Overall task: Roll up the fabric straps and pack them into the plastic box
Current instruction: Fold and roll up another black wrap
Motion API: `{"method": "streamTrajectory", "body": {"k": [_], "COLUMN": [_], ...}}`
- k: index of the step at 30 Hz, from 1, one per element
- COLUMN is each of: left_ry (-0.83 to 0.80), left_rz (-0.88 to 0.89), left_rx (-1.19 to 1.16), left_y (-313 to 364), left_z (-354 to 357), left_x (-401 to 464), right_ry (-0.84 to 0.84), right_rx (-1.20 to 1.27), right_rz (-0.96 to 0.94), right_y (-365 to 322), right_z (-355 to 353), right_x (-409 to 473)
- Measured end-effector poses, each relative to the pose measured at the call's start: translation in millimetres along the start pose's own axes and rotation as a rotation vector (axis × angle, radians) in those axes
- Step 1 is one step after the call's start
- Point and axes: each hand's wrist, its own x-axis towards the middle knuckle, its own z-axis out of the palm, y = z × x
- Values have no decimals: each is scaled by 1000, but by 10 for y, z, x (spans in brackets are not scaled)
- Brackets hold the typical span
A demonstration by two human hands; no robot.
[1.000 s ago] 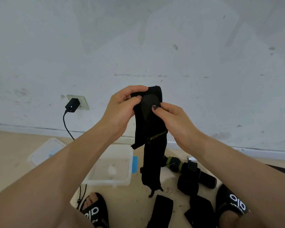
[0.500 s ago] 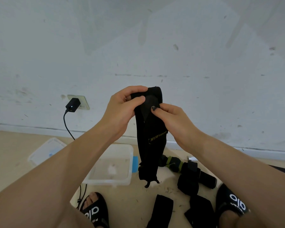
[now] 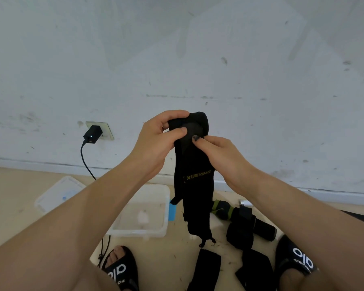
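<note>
A black fabric strap (image 3: 195,198) with yellow lettering hangs in front of me, its top end curled over. My left hand (image 3: 156,143) pinches the rolled top from the left. My right hand (image 3: 216,152) presses its thumb on the roll from the right. The strap's lower end dangles above the floor. The clear plastic box (image 3: 147,227) sits open on the floor below my left forearm. Other black straps (image 3: 206,267) lie loose on the floor, and rolled ones (image 3: 250,223) rest to the right.
The box lid (image 3: 57,194) lies on the floor to the left. A black charger (image 3: 92,134) is plugged into the wall socket, with its cable (image 3: 86,164) running down past the box. My feet in black slippers (image 3: 120,269) stand at the bottom.
The strap's hanging end has shifted slightly as my fingers work the top roll; it rose half a second ago and now hangs a little lower. Both hands stay in place.
</note>
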Motion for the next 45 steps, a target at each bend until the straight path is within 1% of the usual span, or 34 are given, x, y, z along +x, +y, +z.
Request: {"method": "streamTrajectory", "body": {"k": [4, 6, 11, 17, 22, 24, 27, 28, 30, 32, 34, 37, 39, 43, 45], "left_ry": [1, -1, 5, 34, 54, 68, 74, 64, 47, 61, 98, 121, 124, 158, 177], "left_rz": [-4, -5, -8, -25, -30, -32, -42, -45, -53, -53, -34, 35, 80, 159, 163], "left_rx": [15, 16, 30, -7, -60, -60, -101, -121, -153, -161, -115, 104, 204, 259, 255], "left_y": [9, 11, 9, 20, 38, 32, 52, 61, 72, 69, 59, 54, 30, 15, 5], "left_z": [4, 15, 30, 20, 39, 45, 34, 33, 42, 57, 80, 157, 230, 289, 294], "left_x": [-12, -23, -32, -12, -16, -12, 1, 0, -2, 4, -1, -72, -129, -143, -137], "right_ry": [-16, 15, 117, 165, 149, 131, 165, 144, 36, -47, -68, -17, 9, -41, -21], "right_rx": [-15, -80, -286, -411, -276, -262, -255, -205, -41, 78, 154, 265, 298, 329, 322], "right_rz": [16, 2, -115, -206, -240, -231, -236, -220, -186, -194, -217, -222, -208, -111, -93], "right_y": [-21, -36, 5, -5, 9, 5, -32, -65, -132, -161, -162, -151, -155, -176, -189], "right_z": [-14, -15, -7, -34, -62, -71, -103, -114, -135, -136, -118, -86, -74, -49, -38], "right_x": [-12, -17, -2, 14, 51, 50, 63, 59, 40, 18, 4, 10, 13, 20, 31]}}
